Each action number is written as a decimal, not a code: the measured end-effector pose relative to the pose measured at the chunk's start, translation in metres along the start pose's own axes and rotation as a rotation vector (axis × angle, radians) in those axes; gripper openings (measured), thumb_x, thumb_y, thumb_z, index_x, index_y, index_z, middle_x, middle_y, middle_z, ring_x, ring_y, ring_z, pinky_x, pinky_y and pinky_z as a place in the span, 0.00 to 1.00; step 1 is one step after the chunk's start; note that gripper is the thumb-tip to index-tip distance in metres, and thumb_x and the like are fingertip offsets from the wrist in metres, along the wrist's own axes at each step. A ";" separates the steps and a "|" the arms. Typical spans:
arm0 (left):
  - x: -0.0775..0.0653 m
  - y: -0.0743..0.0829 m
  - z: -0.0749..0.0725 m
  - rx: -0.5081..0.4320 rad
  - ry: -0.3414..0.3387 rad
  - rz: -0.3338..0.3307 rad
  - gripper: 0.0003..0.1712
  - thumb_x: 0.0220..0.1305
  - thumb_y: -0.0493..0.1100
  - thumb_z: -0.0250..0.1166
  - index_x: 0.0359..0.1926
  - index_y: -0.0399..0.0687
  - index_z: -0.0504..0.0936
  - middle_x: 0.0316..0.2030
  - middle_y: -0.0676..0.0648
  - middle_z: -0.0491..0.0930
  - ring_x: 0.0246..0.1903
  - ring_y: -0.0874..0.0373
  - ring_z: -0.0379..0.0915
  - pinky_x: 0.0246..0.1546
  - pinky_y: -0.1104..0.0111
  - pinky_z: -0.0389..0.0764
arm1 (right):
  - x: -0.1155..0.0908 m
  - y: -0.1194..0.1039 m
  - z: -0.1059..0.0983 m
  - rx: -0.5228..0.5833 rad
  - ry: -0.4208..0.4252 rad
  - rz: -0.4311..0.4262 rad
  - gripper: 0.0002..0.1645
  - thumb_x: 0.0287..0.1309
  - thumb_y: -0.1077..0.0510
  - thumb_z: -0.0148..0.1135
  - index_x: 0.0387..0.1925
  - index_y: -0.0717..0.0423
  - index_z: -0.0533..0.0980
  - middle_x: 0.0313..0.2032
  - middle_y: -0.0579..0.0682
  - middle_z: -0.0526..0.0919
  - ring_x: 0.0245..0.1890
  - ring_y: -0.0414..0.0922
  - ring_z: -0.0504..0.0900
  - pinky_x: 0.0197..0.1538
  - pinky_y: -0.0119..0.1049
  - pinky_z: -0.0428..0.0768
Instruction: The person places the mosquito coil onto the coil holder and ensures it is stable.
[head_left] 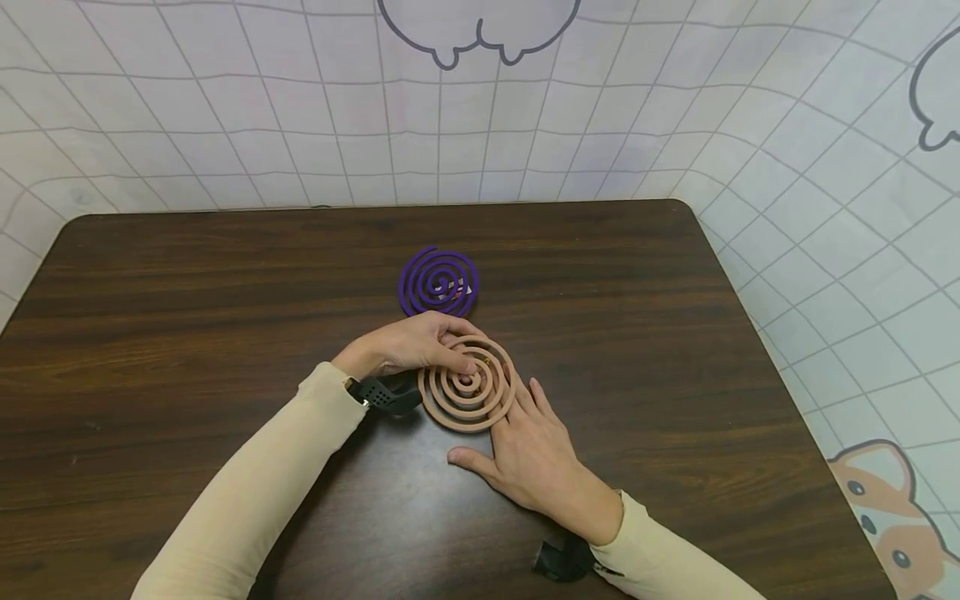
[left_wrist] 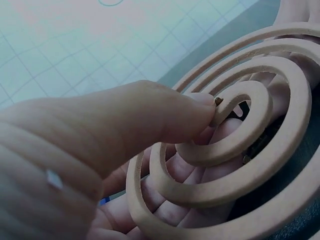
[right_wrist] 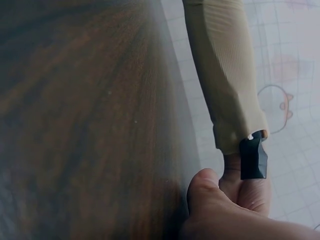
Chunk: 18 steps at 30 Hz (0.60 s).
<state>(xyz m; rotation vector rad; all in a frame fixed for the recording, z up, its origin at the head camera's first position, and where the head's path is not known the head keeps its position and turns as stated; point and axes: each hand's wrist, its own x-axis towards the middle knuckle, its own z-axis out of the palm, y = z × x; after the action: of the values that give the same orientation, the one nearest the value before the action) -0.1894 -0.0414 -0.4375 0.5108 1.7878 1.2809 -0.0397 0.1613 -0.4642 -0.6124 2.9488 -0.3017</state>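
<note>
My left hand [head_left: 427, 343] pinches a tan mosquito coil [head_left: 459, 425] near its centre. The thumb lies on top and the fingers curl underneath. Up close in the left wrist view, small brass-coloured bits show through the gaps beside the thumb tip and under the rings. My right hand [head_left: 532, 454] lies palm down with straight fingers and a spread thumb. Its fingertips reach beneath the coil's right edge, where they are partly hidden. Just behind the left hand lies a purple mosquito coil [head_left: 405, 287], with a small shiny piece [head_left: 454, 290] at its middle.
Both coils are at a dark wood-grain table [head_left: 637, 333]. White grid-patterned cloth [head_left: 337, 108] rises behind it and along its right side. Each wrist bears a black camera, such as the left wrist camera [head_left: 393, 394].
</note>
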 end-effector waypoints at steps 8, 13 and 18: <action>0.000 0.001 0.000 0.014 0.002 -0.005 0.30 0.66 0.42 0.72 0.68 0.48 0.77 0.34 0.48 0.89 0.32 0.59 0.88 0.37 0.67 0.90 | 0.000 -0.002 -0.001 0.039 -0.022 0.026 0.67 0.63 0.17 0.46 0.83 0.47 0.30 0.84 0.53 0.36 0.86 0.51 0.37 0.82 0.65 0.51; -0.001 0.002 -0.001 0.022 0.005 -0.001 0.30 0.66 0.42 0.72 0.68 0.48 0.77 0.35 0.48 0.89 0.32 0.60 0.88 0.37 0.67 0.90 | -0.002 -0.003 -0.004 0.051 -0.048 0.050 0.69 0.62 0.15 0.45 0.83 0.50 0.30 0.84 0.54 0.34 0.85 0.51 0.37 0.83 0.65 0.48; -0.002 0.002 -0.002 0.027 0.011 -0.001 0.32 0.66 0.42 0.72 0.69 0.47 0.75 0.36 0.47 0.90 0.33 0.59 0.88 0.38 0.67 0.90 | -0.006 -0.003 -0.005 0.037 -0.067 0.111 0.71 0.61 0.13 0.43 0.83 0.56 0.33 0.84 0.57 0.35 0.85 0.53 0.39 0.84 0.61 0.46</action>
<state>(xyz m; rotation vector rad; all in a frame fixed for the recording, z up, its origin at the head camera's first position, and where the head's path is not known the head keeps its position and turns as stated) -0.1907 -0.0431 -0.4343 0.5185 1.8159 1.2627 -0.0339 0.1619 -0.4582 -0.4440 2.8917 -0.3174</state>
